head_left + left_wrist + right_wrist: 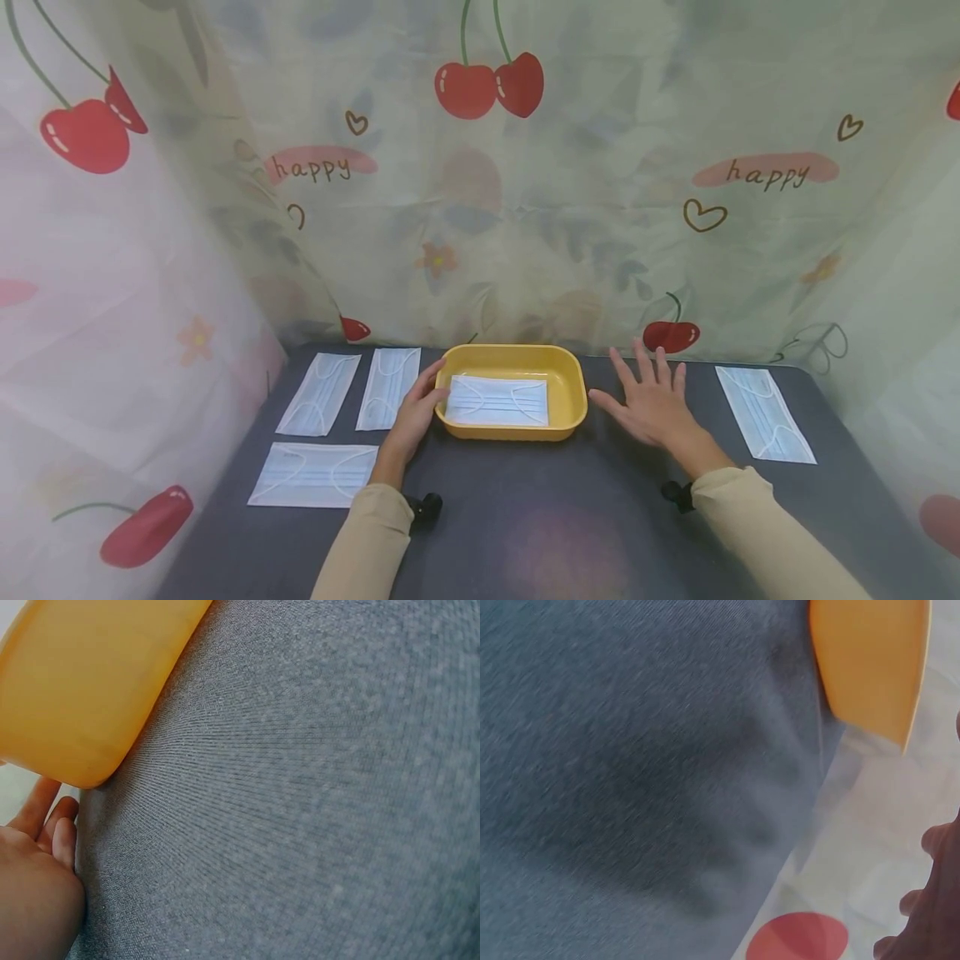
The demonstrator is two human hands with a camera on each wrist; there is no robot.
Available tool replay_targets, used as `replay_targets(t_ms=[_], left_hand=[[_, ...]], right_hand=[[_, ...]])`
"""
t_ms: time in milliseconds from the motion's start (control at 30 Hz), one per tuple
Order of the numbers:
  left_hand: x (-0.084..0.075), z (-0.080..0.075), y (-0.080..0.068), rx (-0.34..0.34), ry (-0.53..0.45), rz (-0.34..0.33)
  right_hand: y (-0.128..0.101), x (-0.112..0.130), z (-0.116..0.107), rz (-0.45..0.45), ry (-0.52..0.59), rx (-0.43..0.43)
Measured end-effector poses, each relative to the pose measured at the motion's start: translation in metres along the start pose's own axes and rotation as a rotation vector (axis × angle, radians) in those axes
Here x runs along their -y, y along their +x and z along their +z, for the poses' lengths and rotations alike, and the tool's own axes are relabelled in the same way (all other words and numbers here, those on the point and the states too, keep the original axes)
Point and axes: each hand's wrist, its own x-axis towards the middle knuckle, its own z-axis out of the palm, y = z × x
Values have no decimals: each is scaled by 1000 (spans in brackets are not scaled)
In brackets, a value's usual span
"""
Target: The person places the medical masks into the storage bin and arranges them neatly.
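Note:
A yellow plastic basin stands near the back of the dark table. Inside it lies a pale blue face mask with white ear loops. My left hand is at the basin's left end, its fingers loosely extended along the outer wall and its thumb at the rim. In the left wrist view, several fingers show beside the basin's lower corner. To the right of the basin my right hand is held palm down with fingers spread, apart from the basin and holding nothing.
Left of the basin lie an upper-left mask, a second mask beside it and a sideways mask nearer the front. Another mask lies at the far right. A printed curtain encloses the table at back and sides.

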Motion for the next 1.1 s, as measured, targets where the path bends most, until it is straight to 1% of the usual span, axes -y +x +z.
replay_targets(t_ms=[200, 467, 733, 933, 1100], left_hand=[[0, 0, 1, 7, 1, 0], [2, 0, 2, 17, 5, -4], [3, 1, 2, 12, 5, 0], [3, 1, 2, 6, -9, -1], [2, 0, 3, -6, -11, 12]], right_hand=[[-5, -12, 0, 42, 2, 5], [-11, -28, -2, 59, 3, -4], [-16, -48, 0, 83, 16, -21], [-20, -62, 2, 109, 40, -9], [-24, -76, 3, 118, 54, 14]])
